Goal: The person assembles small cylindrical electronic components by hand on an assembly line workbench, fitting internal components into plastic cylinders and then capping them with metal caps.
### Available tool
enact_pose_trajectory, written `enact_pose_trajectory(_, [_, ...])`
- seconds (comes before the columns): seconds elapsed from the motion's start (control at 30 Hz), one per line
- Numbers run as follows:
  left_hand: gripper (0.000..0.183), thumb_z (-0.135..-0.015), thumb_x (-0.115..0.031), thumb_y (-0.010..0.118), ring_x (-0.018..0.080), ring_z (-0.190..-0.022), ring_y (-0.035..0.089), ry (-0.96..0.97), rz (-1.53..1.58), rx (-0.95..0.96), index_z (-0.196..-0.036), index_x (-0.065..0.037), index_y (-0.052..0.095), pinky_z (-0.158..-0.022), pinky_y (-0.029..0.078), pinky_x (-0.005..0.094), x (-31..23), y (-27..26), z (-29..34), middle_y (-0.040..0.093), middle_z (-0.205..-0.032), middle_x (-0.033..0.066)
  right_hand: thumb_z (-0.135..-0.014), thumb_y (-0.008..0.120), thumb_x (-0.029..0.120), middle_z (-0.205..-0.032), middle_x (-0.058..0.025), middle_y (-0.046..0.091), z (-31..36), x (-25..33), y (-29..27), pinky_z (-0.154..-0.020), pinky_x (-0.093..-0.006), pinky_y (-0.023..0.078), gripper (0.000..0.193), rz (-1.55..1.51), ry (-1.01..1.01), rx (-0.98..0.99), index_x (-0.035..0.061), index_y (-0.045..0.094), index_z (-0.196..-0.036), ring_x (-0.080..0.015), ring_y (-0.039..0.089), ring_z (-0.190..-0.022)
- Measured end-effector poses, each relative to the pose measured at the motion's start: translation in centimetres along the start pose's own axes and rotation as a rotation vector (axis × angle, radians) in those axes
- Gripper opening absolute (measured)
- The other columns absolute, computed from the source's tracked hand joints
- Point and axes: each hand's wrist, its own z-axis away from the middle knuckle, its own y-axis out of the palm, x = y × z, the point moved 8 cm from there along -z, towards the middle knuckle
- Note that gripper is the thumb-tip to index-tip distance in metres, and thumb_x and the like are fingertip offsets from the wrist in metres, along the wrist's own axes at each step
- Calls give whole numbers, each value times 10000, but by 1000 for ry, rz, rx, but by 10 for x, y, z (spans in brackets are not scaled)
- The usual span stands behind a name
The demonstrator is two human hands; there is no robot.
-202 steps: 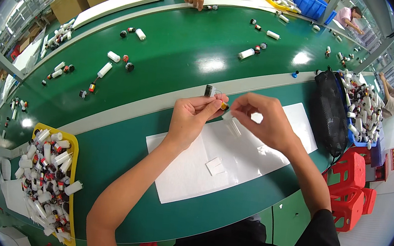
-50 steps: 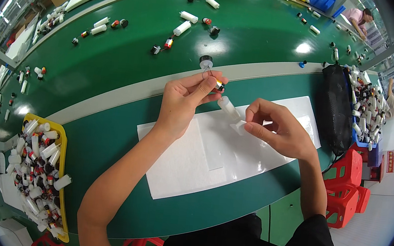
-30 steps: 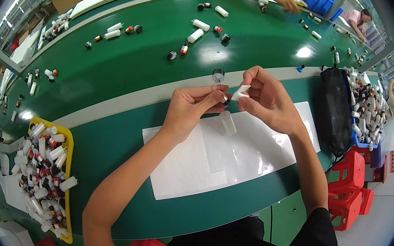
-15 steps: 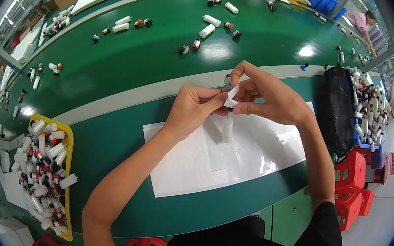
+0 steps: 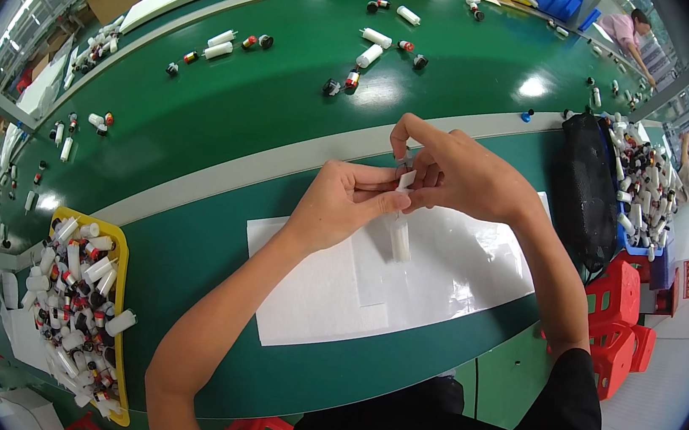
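Note:
Over the white sheet, both my hands meet on a small part with a white cylinder hanging below the fingers. My left hand is closed, its thumb and fingers pinching the part from the left. A small white label-like strip stands up at the fingertips. My right hand is closed around the strip from the right, with its index finger bent over the part's dark upper end. Fingers hide the middle of the part and most of the contact with the strip.
At left stands a yellow bin heaped with similar parts. A black bag and a blue bin of parts are at right. Beyond the pale ledge, the green conveyor belt carries scattered parts. Red stools stand at right; a person is farther off.
The right fingers have closed in around the white strip, which now shows narrower and more upright. The hanging cylinder has shifted slightly down, and parts on the belt sit slightly farther right.

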Motion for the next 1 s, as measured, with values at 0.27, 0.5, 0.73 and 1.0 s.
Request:
enact_pose_trajectory(0.27, [293,-911,-58,731,108,-862,686,9,-43,-30,-1168,78,700,-819,533,249,15,91,-86,762,-961,120,-863,766,55,-808,-116,713,69,-107,-72,-713,-299,544,328,-375,-123,-38,41,571,-1127,-199,698,-732])
enact_pose_trajectory(0.5, [349,-919,-56,727,157,-969,711,47,96,-37,-1230,84,651,-881,559,282,10,105,-104,740,-1081,164,-953,639,18,-893,-90,701,93,-109,-88,-729,-313,555,126,-32,-321,-513,39,585,-1065,-170,687,-767])
enact_pose_trajectory(0.73, [309,-920,-36,719,191,-989,714,39,194,-155,-1191,94,647,-925,560,303,16,81,-100,726,-1113,187,-1039,516,52,-896,-120,722,93,-111,-75,-702,-277,546,100,-651,-295,-491,30,430,-1086,-144,682,-791])
enact_pose_trajectory(1.0, [229,-898,-53,749,197,-1048,686,162,242,-156,-1103,24,682,-951,543,319,7,64,-90,689,-1211,199,-1067,516,170,-963,-27,633,69,-108,-51,-905,-318,486,113,-966,-286,-234,76,457,-1085,-128,634,-989])
